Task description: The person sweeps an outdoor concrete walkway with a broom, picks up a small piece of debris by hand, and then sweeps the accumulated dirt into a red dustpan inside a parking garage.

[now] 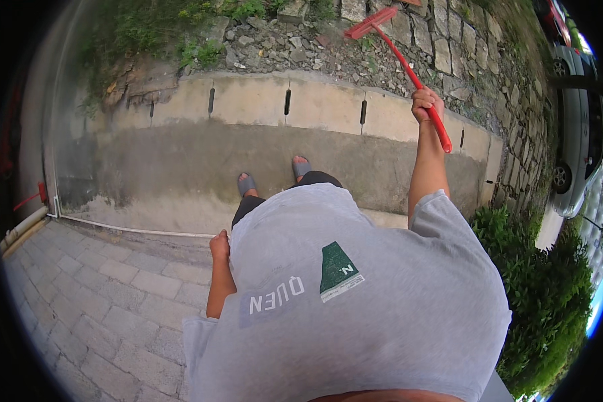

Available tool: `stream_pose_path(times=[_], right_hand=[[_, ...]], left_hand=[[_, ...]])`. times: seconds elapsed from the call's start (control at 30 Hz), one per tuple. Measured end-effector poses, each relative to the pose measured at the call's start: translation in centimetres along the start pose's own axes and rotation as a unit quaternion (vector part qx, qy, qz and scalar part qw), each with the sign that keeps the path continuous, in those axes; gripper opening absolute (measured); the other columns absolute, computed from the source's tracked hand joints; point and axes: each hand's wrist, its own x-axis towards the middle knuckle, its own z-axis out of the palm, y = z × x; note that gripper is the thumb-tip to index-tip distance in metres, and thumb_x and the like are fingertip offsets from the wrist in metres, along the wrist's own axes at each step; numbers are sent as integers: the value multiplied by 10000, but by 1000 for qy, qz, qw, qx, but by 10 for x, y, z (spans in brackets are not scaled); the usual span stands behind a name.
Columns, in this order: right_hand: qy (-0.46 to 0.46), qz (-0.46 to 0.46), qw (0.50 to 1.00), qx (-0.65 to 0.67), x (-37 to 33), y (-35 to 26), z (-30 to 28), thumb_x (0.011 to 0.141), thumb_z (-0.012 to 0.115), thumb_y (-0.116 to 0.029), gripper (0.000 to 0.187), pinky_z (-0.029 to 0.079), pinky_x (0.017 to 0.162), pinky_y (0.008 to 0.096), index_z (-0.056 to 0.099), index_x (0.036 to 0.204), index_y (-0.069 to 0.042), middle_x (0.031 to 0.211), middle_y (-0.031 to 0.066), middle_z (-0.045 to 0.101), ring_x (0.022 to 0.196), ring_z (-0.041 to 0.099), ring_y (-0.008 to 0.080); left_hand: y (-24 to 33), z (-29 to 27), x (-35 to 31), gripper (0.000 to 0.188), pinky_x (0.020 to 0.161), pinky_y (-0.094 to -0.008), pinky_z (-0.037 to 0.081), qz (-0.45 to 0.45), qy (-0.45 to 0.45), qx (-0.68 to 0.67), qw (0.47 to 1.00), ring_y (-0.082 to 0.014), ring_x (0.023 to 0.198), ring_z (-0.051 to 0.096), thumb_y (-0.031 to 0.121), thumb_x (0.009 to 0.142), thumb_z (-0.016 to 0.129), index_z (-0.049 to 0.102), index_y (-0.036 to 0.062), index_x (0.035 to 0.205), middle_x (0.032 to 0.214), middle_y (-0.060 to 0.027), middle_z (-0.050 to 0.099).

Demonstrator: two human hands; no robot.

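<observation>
A red long-handled brush (405, 61) is in my right hand (427, 104), whose fingers are wrapped round the handle close to its end. My right arm reaches forward and to the right. The brush's wide, flat head (370, 23) is at the far side, over the rubble and stone blocks; whether it touches them I cannot tell. My left hand (219, 246) hangs beside my hip with curled fingers, close to my grey shirt (295, 221) and dark trousers. Nothing shows in it.
My feet in grey slippers (246, 183) stand on a wet concrete strip (181, 151). Beyond runs a pale slotted kerb (248, 100), then loose rubble (275, 50) and weeds. Paving bricks (127, 295) lie at left, a bush (549, 288) and parked car (576, 147) at right.
</observation>
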Motion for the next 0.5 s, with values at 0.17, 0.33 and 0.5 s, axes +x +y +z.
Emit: stream_pose_path(times=[0.17,0.33,0.5], right_hand=[[192,-85,924,-321,-91,-3,35,906,477,-142,85,348,349,227,450,840,-95,591,-33,438,429,430,68],[417,-135,792,-426,-126,-32,-2,853,487,-102,82,333,326,235,441,785,-106,534,-35,439,382,413,78],[466,-154,754,-437,-89,-37,-98,815,435,-62,60,356,308,227,427,797,-119,484,-35,420,348,405,88]], left_hand=[[17,15,14,319,483,-316,345,11,-1,-15,1000,-134,485,420,290,787,588,557,38,595,538,-29,498],[39,21,10,340,489,-305,332,24,9,7,1000,-121,490,393,297,799,580,516,59,565,535,-6,458],[34,5,-10,348,475,-305,337,15,-1,-11,1000,-114,490,415,282,824,557,458,84,555,510,-3,429]])
